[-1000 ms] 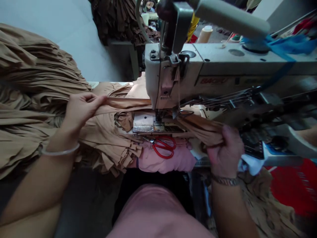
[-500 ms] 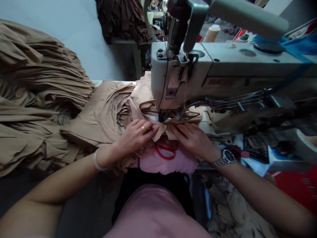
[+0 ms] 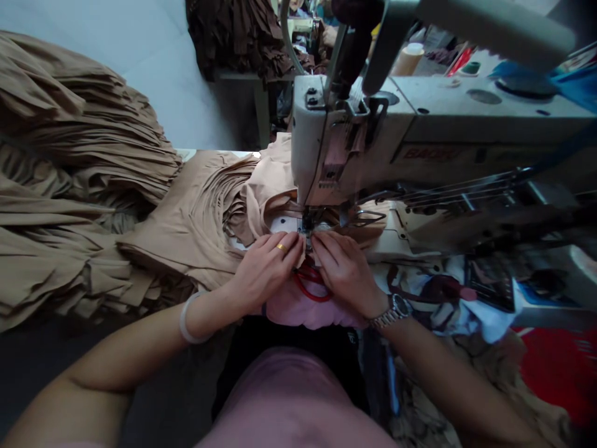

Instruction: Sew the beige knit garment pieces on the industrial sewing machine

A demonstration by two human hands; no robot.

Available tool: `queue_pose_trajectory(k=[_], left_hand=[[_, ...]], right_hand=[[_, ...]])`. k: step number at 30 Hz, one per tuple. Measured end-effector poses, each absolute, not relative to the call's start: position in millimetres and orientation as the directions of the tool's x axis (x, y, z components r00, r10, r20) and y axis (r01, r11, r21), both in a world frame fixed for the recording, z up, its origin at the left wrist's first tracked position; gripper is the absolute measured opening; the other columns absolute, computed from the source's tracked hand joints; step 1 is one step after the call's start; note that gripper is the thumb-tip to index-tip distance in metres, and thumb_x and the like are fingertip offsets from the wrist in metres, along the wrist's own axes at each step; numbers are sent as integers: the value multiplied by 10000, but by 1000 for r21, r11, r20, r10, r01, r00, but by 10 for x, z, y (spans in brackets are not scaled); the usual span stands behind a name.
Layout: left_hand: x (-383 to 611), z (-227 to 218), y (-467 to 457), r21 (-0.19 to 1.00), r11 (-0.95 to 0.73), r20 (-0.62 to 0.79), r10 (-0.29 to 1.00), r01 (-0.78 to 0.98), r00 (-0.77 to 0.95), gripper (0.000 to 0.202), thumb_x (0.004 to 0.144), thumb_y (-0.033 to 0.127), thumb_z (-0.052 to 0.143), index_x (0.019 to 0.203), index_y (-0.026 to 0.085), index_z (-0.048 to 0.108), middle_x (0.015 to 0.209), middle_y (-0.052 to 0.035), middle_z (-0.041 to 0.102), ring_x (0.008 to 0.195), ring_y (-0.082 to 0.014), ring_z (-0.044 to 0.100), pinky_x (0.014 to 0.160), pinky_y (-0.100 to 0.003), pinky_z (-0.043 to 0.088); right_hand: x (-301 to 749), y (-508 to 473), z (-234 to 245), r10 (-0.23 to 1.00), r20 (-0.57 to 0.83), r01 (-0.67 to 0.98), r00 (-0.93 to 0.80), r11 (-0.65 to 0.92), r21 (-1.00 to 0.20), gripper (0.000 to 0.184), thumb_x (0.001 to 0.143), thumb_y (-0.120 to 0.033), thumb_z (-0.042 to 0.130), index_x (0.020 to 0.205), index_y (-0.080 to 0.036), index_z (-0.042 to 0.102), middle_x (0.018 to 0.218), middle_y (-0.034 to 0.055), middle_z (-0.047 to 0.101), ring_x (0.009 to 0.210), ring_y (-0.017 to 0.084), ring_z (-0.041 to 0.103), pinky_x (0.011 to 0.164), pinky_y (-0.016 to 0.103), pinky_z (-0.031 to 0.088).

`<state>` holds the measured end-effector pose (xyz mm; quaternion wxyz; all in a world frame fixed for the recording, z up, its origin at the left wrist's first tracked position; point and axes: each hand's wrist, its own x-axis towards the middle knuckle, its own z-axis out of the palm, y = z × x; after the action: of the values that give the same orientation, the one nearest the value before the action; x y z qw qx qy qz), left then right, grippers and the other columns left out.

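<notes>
**Left hand and right hand pinch tan cloth at the sewing machine needle.**

Fingertips of both hands curl closed on the folded edge, side by side, just in front of the presser foot. Red scissors lie just below the hands on a pink cloth. The tan cloth runs left, beside a tall pile of ruffled tan garments.

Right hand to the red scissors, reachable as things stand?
Probably yes. The right hand sits just above the red-handled scissors, which lie on pink cloth, nothing between. The only catch: it rests on the tan fabric and would have to leave it.
</notes>
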<state>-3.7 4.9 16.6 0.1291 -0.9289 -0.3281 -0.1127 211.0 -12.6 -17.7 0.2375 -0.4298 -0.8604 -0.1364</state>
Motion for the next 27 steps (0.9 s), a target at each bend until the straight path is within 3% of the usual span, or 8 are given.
queue_pose_trajectory(k=[2,4,9,12,21,27], left_hand=[[-37,124,67,-169,-759,315,563,629,764,377,1010,174,481,1367,61,524,1310,-166,603,1133,-270,583,913,-392,510],[-42,97,74,-170,-756,342,556,632,757,379,1018,187,470,1374,70,522,1306,-157,611,1133,-267,585,921,-384,500],[-32,72,49,-178,-733,370,569,657,735,362,1016,161,436,1355,95,546,1321,-154,611,1143,-264,586,920,-394,491],[-6,67,32,-171,-730,335,588,661,736,386,1011,142,418,1377,70,518,1347,-169,593,1172,-263,578,951,-394,483],[-5,57,64,-135,-744,354,581,655,733,385,1009,163,454,1380,90,523,1351,-158,594,1152,-264,579,906,-392,491],[40,80,109,-88,-724,296,636,684,712,404,1018,152,393,1403,75,491,1396,-174,563,1221,-278,557,946,-408,481]], right_hand=[[2069,-118,-180,699,575,796,-425,591,-129,364,990,-186,456,1322,-120,589,1283,143,652,1212,237,575,1030,420,499],[2022,-132,-173,711,598,789,-370,580,-202,358,997,-193,440,1313,-123,593,1254,133,669,1187,225,591,1030,412,512],[1934,-232,-184,697,555,832,-454,555,-18,367,982,-199,488,1299,-49,597,1314,156,645,1213,274,568,1015,434,501],[1922,-262,-195,708,521,842,-477,538,40,382,985,-215,494,1321,-61,588,1345,156,627,1224,278,557,1006,441,495],[1952,-231,-165,716,521,828,-465,560,-31,388,986,-199,479,1333,-55,577,1341,161,627,1231,265,550,1028,420,476],[1935,-188,-137,786,473,880,-398,474,-46,404,1016,-277,431,1352,-95,561,1384,132,607,1249,271,531,1023,457,395]])
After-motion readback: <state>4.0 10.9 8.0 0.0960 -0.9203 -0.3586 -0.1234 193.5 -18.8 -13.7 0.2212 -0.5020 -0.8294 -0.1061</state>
